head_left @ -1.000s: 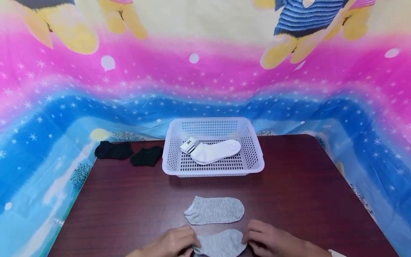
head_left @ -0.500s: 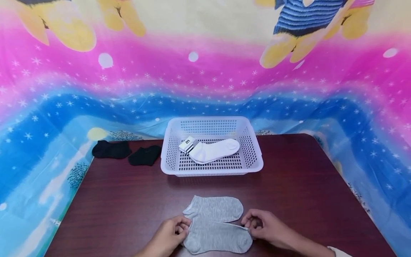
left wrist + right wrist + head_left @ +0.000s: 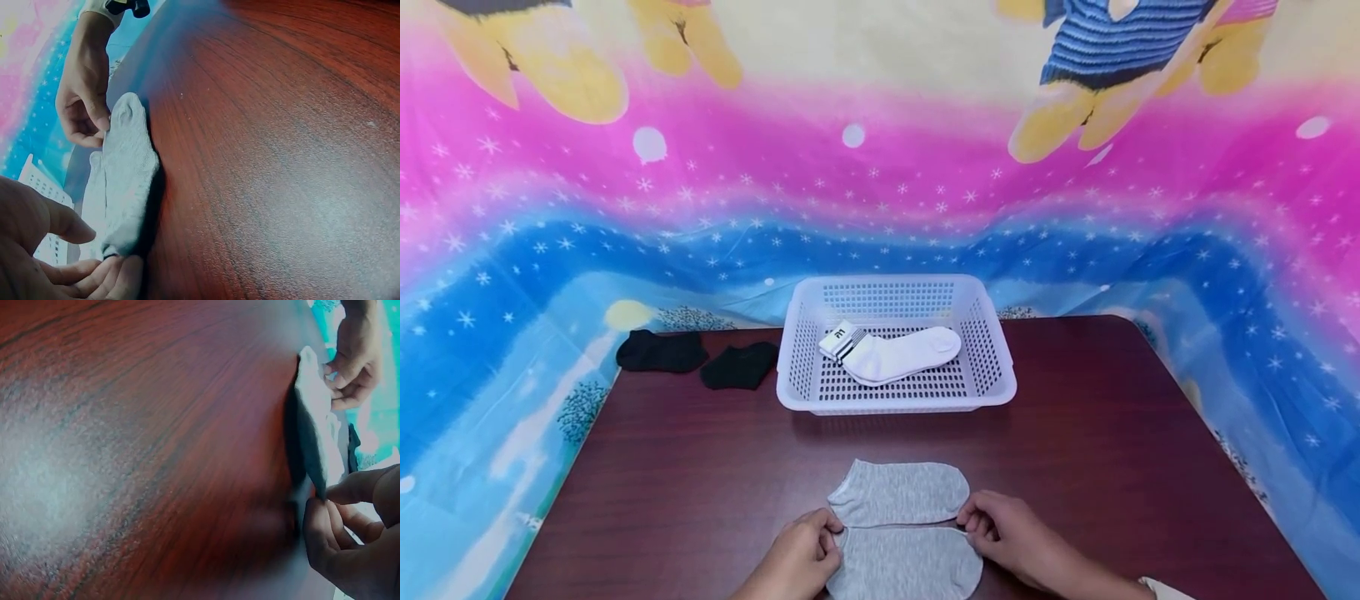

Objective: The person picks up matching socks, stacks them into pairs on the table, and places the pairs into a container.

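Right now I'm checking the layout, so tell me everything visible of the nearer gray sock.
The nearer gray sock is mottled pale gray and looks like soft knit fabric. It is spread sideways, its far edge along the other gray sock. The left hand holds its left end, the right hand its right. Its shadow in the wrist views suggests it is partly off the table. The head view crops its near edge.

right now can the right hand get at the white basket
Probably yes: the basket stands open-topped beyond the right hand, with nothing tall between, though that hand's fingers pinch the near gray sock.
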Demonstrator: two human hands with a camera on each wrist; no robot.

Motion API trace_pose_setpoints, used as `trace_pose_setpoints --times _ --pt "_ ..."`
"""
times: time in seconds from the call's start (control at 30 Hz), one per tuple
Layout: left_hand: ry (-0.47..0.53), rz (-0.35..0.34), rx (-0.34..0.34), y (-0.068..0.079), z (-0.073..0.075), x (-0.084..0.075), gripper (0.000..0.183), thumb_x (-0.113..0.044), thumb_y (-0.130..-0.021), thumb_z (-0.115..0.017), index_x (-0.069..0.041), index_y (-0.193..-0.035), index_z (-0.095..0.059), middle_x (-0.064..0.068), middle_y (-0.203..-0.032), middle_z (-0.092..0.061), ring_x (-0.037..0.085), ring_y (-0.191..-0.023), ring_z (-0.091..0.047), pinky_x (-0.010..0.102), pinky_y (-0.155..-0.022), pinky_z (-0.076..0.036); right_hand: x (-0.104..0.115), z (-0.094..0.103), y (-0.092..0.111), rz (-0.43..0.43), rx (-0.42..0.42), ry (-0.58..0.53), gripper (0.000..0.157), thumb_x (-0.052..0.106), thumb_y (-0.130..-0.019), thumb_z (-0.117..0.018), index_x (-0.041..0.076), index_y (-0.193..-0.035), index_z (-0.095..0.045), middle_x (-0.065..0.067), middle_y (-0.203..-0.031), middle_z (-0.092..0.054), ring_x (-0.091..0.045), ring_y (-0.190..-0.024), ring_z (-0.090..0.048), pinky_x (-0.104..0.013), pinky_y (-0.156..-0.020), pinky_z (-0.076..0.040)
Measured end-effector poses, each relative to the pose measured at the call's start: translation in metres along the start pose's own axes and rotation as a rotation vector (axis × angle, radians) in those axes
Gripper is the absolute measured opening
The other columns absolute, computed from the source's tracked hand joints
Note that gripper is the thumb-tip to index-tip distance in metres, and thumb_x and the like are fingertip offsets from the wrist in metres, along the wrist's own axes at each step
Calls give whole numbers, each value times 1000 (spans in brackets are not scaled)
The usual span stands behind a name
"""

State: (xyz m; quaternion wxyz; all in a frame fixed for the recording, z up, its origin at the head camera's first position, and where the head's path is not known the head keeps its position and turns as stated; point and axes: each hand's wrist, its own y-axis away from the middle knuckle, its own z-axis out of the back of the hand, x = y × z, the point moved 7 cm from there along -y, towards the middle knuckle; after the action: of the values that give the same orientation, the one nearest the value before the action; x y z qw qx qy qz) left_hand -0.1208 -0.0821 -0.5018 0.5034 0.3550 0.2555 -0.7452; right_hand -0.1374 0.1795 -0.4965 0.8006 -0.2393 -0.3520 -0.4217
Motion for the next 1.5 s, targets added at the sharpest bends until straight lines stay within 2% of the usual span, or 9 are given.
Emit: trace_pose_setpoints --times 0.13,0.33,0.53,0.8,0.9,1.13,1.3,1.43,1.5 --pt "-81 4 -32 1 2 -2 18 -5 -75 -69 -8 -90 -59 -11 -72 -51 -3 -65 -45 18 -61 -42 5 1 1 35 -26 118 21 5 -79 -74 14 -91 -60 9 -81 -55 4 -70 -51 -15 -57 -47" --pt "-229 -25 -26 -1 1 -7 25 -12 -76 -75 -3 -94 -59 -3 -81 -53 3 -70 -46 23 -61 -43 9 1 5 -42 7 232 30 28 -77 -80 19 -93 -56 13 -81 -47 4 -70 -45 -15 -60 -41" --pt "-223 -42 25 -2 -6 -10 28 -14 -77 -77 -4 -94 -57 -6 -79 -46 1 -68 -41 21 -59 -41 7 -3 9 -58 15 251 31 35 -78 -78 22 -91 -53 16 -77 -45 7 -66 -41 -14 -58 -37" --pt "-302 -198 -108 1 -12 -9 35 -3 -63 -82 -6 -89 -58 -8 -75 -46 1 -66 -43 22 -57 -39 4 -7 8 11 14 315 36 30 -70 -82 23 -81 -49 18 -70 -39 7 -64 -35 -15 -57 -34" --pt "-303 -175 -78 0 -14 -8 34 -3 -65 -81 -6 -89 -59 -7 -76 -50 3 -67 -46 24 -59 -42 3 -8 7 0 29 306 35 32 -72 -81 23 -82 -49 19 -70 -38 7 -64 -36 -15 -57 -34" --pt "-204 37 75 -3 -18 1 24 -5 -73 -78 -8 -92 -62 -9 -73 -53 1 -65 -49 24 -59 -44 6 -8 8 66 18 285 33 34 -74 -79 23 -80 -48 17 -69 -41 8 -64 -37 -13 -56 -34" --pt "-174 91 44 -1 -15 2 24 -3 -73 -76 -8 -92 -62 -13 -69 -51 -1 -63 -47 24 -59 -43 9 -5 9 113 -29 240 32 28 -73 -80 22 -81 -50 15 -71 -45 8 -65 -41 -11 -57 -36" --pt "-178 30 -26 0 -6 -6 20 0 -73 -74 -7 -90 -64 -13 -70 -51 -4 -63 -44 21 -58 -40 9 -2 9 109 -38 116 27 19 -74 -80 20 -83 -54 13 -73 -50 7 -67 -45 -14 -56 -42" --pt "-116 5 -47 -1 -1 -9 18 3 -73 -72 -5 -87 -64 -10 -71 -51 -5 -63 -44 20 -57 -41 8 0 8 94 -42 48 25 15 -74 -79 18 -85 -57 11 -74 -53 7 -68 -47 -16 -55 -44"
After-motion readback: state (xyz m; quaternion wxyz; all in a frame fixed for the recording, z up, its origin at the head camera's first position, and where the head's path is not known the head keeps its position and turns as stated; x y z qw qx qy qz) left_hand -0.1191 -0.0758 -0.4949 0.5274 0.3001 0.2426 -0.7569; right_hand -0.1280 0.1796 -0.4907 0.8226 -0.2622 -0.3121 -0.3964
